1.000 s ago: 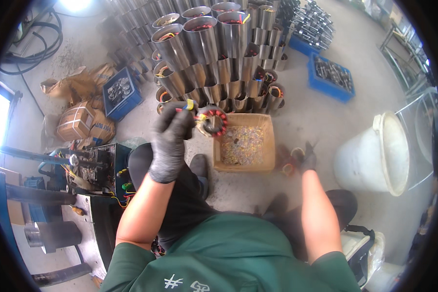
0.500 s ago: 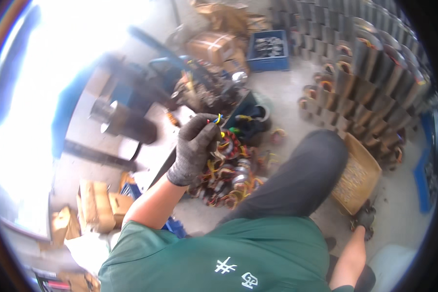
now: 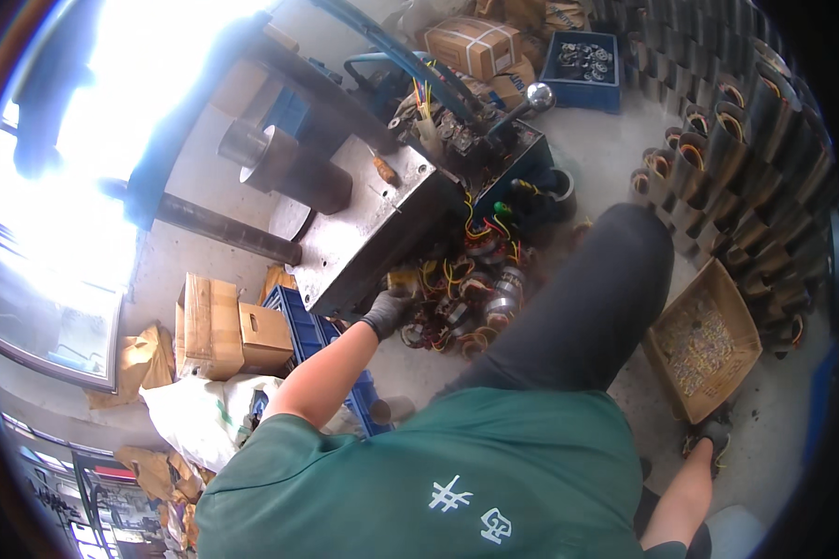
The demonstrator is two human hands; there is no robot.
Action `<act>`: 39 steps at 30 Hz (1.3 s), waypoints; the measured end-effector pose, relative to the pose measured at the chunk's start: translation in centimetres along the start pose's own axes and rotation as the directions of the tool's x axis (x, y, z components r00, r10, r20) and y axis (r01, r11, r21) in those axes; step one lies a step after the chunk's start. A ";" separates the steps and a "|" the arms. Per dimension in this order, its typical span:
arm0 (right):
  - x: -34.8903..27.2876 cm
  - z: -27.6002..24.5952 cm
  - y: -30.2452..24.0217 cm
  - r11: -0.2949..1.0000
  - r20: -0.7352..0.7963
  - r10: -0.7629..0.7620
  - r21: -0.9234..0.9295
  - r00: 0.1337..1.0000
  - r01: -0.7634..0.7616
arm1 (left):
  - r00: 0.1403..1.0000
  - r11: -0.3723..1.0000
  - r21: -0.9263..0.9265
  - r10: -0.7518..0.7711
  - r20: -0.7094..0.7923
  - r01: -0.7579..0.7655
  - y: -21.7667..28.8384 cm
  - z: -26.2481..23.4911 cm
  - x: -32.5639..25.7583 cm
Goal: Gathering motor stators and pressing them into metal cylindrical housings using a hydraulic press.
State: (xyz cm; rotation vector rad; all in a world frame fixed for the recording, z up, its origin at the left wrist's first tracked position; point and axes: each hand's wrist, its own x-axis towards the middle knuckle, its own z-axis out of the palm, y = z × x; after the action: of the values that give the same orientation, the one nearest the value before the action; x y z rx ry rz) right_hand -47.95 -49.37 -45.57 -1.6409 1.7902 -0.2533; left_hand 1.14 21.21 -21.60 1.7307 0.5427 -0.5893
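My left hand (image 3: 389, 312), in a grey glove, reaches down to the left edge of a heap of wound motor stators (image 3: 471, 298) with red, yellow and green wires. Its fingertips are close to a yellowish cylindrical part (image 3: 403, 279); whether they grip anything is hidden. Off to the lower right, my right hand (image 3: 715, 436), also gloved, hangs low beside an open cardboard box (image 3: 753, 340) holding many small pieces. Its fingers look curled round something dark with thin light ends, too small to make out.
A press with a steel table (image 3: 345, 270) stands at left, an orange-handled tool (image 3: 385, 170) on top. A ball-ended lever (image 3: 539, 96) sticks out behind the heap. Stacked metal tubes (image 3: 708, 168) fill the right. A blue crate (image 3: 583, 93) of parts sits at the back.
My left hand has dropped from above the heap, where coloured wires showed at its fingers, to the heap's left edge. The view has shifted; my right hand stays low by the cardboard box.
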 end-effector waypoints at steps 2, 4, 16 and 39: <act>-0.4 -0.7 -0.2 0.941 -0.075 0.005 -0.338 0.997 -0.030 | 0.985 0.956 0.237 0.160 0.068 -0.172 -2.6 -2.4 3.5; -1.6 2.5 -3.4 0.946 -0.008 -0.023 -0.322 1.000 0.019 | 0.941 0.823 0.459 0.321 0.109 -0.334 -6.1 -9.5 6.7; -3.3 3.3 -5.3 0.969 -0.094 -0.010 -0.245 0.996 -0.014 | 0.873 0.541 0.746 0.475 0.111 -0.389 -1.3 -4.3 0.8; 3.3 -8.4 -6.1 0.719 -0.363 -0.009 0.645 0.932 0.258 | -0.485 0.244 -0.631 0.461 0.744 -0.736 17.5 49.2 -27.9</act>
State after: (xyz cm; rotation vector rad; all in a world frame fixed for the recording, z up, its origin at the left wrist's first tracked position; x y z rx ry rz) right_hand -47.91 -56.04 -37.00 -1.2106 1.5132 -1.1879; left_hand -14.20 -32.00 -0.70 1.0092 -1.7331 -0.6177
